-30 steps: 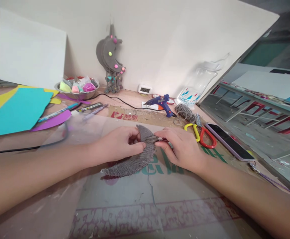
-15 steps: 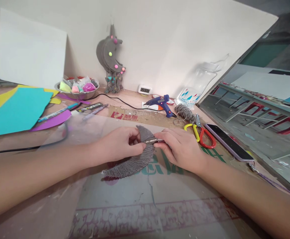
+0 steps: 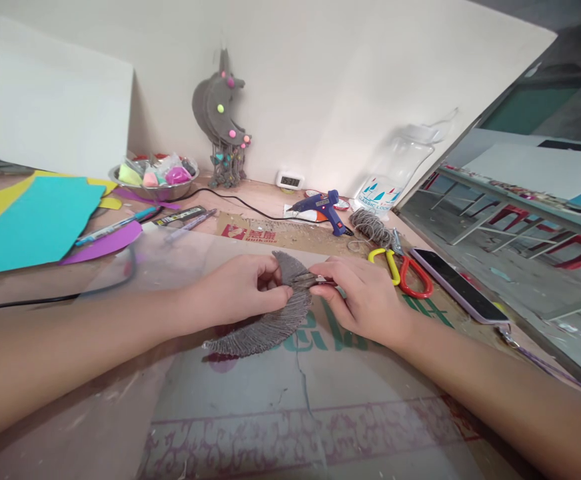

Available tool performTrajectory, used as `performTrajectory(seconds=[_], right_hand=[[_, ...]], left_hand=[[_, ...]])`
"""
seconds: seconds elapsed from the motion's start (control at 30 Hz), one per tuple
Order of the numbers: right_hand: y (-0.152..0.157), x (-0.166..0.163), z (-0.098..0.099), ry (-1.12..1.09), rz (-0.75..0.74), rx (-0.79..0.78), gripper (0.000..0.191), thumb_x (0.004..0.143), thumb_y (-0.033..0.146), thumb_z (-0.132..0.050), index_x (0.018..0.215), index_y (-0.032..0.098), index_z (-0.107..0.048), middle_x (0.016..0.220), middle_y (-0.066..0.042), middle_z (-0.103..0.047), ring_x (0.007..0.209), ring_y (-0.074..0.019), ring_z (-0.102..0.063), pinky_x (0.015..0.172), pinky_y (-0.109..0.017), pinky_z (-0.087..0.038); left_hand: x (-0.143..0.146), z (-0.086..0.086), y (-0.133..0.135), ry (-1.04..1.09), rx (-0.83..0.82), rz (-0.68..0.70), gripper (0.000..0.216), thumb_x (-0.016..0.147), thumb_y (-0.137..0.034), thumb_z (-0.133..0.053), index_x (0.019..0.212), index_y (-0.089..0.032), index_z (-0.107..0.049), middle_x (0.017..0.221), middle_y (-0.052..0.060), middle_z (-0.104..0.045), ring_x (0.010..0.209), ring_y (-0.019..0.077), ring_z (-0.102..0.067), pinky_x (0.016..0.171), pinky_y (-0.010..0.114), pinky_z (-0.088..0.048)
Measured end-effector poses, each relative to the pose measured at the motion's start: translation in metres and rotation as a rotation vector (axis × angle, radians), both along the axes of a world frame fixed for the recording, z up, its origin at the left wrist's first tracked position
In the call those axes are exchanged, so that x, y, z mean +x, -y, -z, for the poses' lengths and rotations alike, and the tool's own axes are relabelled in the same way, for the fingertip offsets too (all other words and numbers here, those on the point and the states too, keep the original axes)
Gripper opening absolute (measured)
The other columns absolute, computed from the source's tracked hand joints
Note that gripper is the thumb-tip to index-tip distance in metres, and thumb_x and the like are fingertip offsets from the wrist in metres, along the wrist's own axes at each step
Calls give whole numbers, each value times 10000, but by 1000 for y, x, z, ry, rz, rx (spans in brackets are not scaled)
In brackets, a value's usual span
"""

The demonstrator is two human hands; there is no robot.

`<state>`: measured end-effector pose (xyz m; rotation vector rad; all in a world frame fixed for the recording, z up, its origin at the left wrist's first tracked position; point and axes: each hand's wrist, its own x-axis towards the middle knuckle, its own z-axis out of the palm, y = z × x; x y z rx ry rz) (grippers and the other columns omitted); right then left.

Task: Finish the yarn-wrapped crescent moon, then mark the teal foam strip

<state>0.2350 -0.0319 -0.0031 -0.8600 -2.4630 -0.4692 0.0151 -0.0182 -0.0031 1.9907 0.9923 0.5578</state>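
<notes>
A grey, cord-wrapped crescent (image 3: 265, 330) lies over the transparent sheet, its tail pointing toward the lower left. My left hand (image 3: 245, 290) pinches its upper part between thumb and fingers, covering some of the left edge. From the right, my right hand (image 3: 358, 293) is closed on a slim metal tool (image 3: 324, 279), mostly hidden in the fingers, perhaps tweezers. The tool's tip meets the crescent's upper right edge, close to my left thumb. I cannot make out the tip clearly.
Behind my hands lie a blue glue gun (image 3: 323, 207) and a ball of grey cord (image 3: 370, 228). Scissors (image 3: 415, 277) and a phone (image 3: 458, 287) are at the right. Coloured sheets (image 3: 35, 223) and a metal bowl (image 3: 158, 192) sit left. A decorated crescent (image 3: 215, 110) hangs behind.
The metal tool has shifted slightly and less of it shows between my right fingers and the crescent. My left hand keeps its hold in the same place.
</notes>
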Motion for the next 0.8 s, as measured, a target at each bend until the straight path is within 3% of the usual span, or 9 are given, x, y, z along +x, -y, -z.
performTrajectory(seconds=[0.13,0.27,0.37,0.5,0.6,0.67,0.8], right_hand=[[1,0,0,-55,25,-77,166,908,287,-482,941,150,-570,781,-50,-652,701,-171,-597,623,-285,-425],[6,-9,-5,-430,128,-426,183,912,346,-467,964,179,-522,725,-4,-563,627,-127,-532,555,-245,-409],[10,-17,-7,-645,121,-679,243,853,400,-547,976,197,-494,665,43,-447,561,-102,-447,491,-218,-362],[7,-21,-6,-802,113,-853,281,801,408,-606,964,197,-515,624,62,-414,551,-97,-409,507,-220,-345],[3,-21,-4,-816,60,-994,256,810,435,-589,823,182,-555,671,27,-490,625,-112,-464,579,-241,-378],[3,-21,-4,-778,46,-1075,312,815,457,-579,695,174,-527,624,31,-456,590,-102,-435,553,-236,-348],[5,-23,-5,-765,64,-1048,386,846,481,-536,620,183,-444,526,65,-359,478,-71,-319,470,-221,-262]], left_hand=[[0,-1,-1,26,-11,2,207,804,-344,-508,660,-196,-523,606,-37,-553,537,104,-488,466,222,-342],[-2,-4,1,79,-31,-19,298,855,-387,-474,629,-194,-476,549,-46,-514,491,91,-473,456,217,-348],[-2,-7,3,96,-107,-91,333,868,-452,-466,655,-196,-459,516,-58,-494,409,78,-428,383,211,-307],[-2,-10,5,135,-145,-189,362,868,-489,-468,659,-195,-450,499,-64,-477,370,68,-408,347,203,-296],[-2,-10,4,152,-101,-208,362,872,-481,-471,652,-193,-453,500,-58,-474,412,76,-439,389,205,-334],[-3,-9,3,154,-71,-201,370,874,-487,-460,648,-194,-447,510,-54,-470,439,81,-445,410,210,-338],[-3,-5,0,97,4,-95,402,878,-499,-423,619,-192,-417,538,-56,-418,475,85,-403,443,226,-301]])
